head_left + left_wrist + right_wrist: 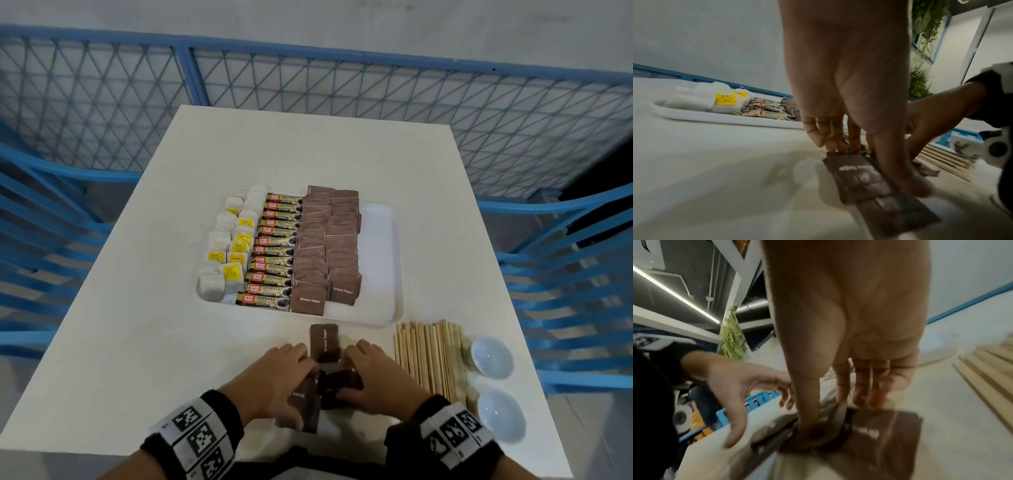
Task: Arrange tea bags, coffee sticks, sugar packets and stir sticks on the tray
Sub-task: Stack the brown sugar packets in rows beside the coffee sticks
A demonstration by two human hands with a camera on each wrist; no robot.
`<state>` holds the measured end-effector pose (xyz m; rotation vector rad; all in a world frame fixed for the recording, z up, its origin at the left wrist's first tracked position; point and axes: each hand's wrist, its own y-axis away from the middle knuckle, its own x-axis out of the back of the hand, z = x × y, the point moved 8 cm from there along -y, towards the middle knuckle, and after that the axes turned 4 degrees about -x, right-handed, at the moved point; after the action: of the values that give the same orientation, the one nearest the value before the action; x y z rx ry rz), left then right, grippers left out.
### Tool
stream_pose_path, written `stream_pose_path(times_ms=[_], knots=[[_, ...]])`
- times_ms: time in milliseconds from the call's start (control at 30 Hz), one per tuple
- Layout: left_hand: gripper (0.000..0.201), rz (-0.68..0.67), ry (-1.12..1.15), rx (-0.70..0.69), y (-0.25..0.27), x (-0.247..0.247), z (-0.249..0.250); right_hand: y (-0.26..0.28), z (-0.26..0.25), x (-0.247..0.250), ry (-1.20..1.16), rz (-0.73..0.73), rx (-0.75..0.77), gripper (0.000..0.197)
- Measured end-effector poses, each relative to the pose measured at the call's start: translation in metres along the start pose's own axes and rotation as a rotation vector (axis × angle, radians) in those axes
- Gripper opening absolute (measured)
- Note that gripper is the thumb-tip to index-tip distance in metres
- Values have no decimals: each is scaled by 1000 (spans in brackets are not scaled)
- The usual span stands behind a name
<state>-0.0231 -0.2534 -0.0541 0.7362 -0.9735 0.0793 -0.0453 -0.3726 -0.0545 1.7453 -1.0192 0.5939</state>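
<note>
Your left hand (274,383) and right hand (371,378) meet over loose sugar packets (325,373) at the table's (137,342) near edge, each pinching some between thumb and fingers. Just ahead of your hands sits the tray (380,260); the stir sticks (431,359) lie right of your right hand.

I take this for a fenced test cell inside an office-like hall: my white table (154,308) stands penned in by blue mesh barriers (342,85), and the wrist views show strip lighting (674,293), exposed ceiling ducts (752,305) and hanging greenery (925,24) on the walls.
</note>
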Motion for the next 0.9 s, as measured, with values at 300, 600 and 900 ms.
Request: stream_pose_path(times_ms=[300,600,900], knots=[[59,119,27,115,2,-1,-1,-2,-6,7,-127,37,33,20],[38,53,-20,73,5,-9,-5,21,17,2,-208,-86,-34,34],[28,303,121,-32,-11,34,6,20,8,-2,89,1,49,35]])
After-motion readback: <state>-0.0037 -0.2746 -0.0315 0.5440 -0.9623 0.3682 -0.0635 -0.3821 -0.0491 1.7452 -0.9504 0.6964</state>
